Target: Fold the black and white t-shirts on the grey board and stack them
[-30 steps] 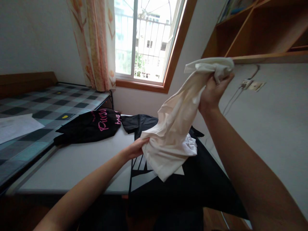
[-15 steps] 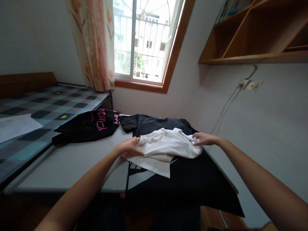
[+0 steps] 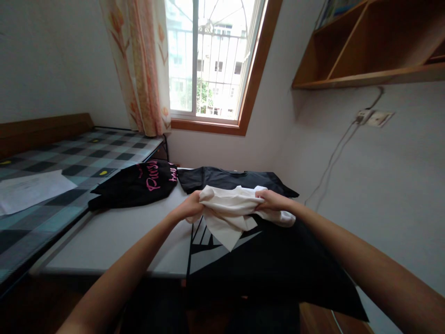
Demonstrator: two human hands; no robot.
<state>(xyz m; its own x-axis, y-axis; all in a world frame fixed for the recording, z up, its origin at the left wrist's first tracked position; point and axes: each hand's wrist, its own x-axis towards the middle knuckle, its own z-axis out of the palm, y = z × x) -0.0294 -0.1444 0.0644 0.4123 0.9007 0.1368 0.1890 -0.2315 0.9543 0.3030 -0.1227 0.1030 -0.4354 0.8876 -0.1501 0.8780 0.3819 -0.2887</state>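
Note:
A bunched white shirt (image 3: 231, 204) is held between both hands above a spread black T-shirt (image 3: 278, 260) with a grey print. My left hand (image 3: 193, 205) is closed on the white shirt's left end. On its right part, my right hand (image 3: 273, 201) grips the cloth with the thumb on top. A corner of white fabric hangs down over the grey print, and some cloth droops past my right hand. The black T-shirt's upper part and sleeves lie beyond the white shirt, and its hem hangs over the table's front edge.
Left on the white table (image 3: 114, 241) lies a folded black garment (image 3: 139, 185) with pink lettering. A bed (image 3: 69, 157) with a checked cover and paper (image 3: 34, 188) adjoins the table. A wall shelf (image 3: 368, 76) and plugged-in cable (image 3: 335, 153) are at right.
My right hand has moved left along the white shirt and closed on it. The cloth is now gathered, with its front corner hanging. The view has shifted slightly.

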